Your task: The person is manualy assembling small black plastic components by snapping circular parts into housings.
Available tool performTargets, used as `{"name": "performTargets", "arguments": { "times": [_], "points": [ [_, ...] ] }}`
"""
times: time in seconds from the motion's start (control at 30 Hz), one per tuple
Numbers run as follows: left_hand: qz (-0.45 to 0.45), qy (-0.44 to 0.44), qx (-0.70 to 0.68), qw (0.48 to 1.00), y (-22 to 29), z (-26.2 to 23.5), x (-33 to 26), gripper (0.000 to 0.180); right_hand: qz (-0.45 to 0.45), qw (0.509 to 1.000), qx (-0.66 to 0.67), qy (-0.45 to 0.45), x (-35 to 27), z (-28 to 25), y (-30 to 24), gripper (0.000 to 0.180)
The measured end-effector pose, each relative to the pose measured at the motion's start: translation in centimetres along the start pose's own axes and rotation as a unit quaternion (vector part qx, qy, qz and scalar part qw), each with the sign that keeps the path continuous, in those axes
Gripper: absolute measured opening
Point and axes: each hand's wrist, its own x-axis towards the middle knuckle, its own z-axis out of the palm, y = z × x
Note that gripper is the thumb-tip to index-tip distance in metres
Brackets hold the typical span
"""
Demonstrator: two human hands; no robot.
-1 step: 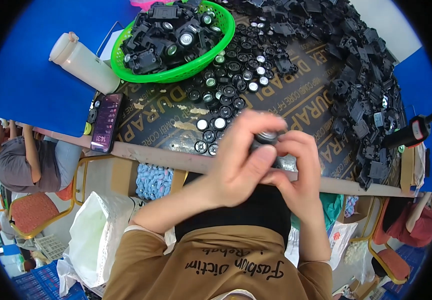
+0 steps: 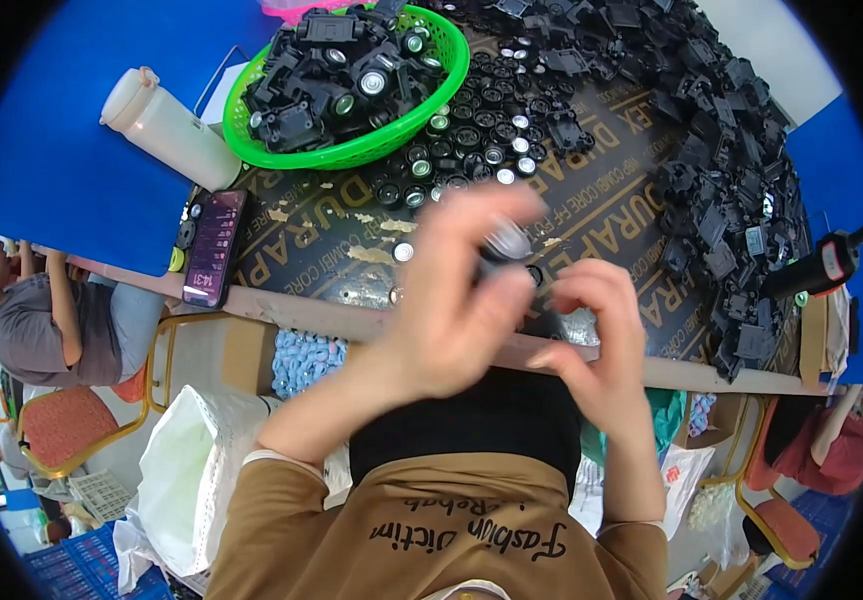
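My left hand (image 2: 457, 300) is above the table's near edge, blurred by motion. Between its thumb and fingers is a small black plastic part with a silver round wheel (image 2: 508, 240). To its right, my right hand (image 2: 602, 325) curves with thumb and fingers apart and nothing visible gripped. A dark piece and a shiny silvery patch (image 2: 580, 325) lie beside its fingers, too unclear to name. Past my left hand, several loose black wheels (image 2: 467, 135) with silver or black hubs are spread on the table.
A green basket (image 2: 337, 155) full of black wheeled parts stands at the far left. Nearby are a white bottle (image 2: 167, 125) and a phone (image 2: 216, 245). Black plastic frames (image 2: 717, 220) are heaped along the right. A black tool (image 2: 817, 265) juts in at the right edge.
My left hand has moved slightly left and away from my right hand, carrying the black part with the silver wheel. My right hand has barely moved.
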Motion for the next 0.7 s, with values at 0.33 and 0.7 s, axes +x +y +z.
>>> {"name": "performTargets", "arguments": {
  "times": [0.33,0.7],
  "points": [
    [-0.276,0.099,0.275,0.916,-14.7,-15.5,6.0,0.052,0.018,0.983,-0.168,-0.065,4.0,-3.9,5.3,0.023],
    [-0.033,0.206,0.255,0.944,-5.8,-9.2,6.1,0.028,-0.061,0.894,-0.444,-0.029,12.1,-2.4,12.7,0.043]
  ]
}}
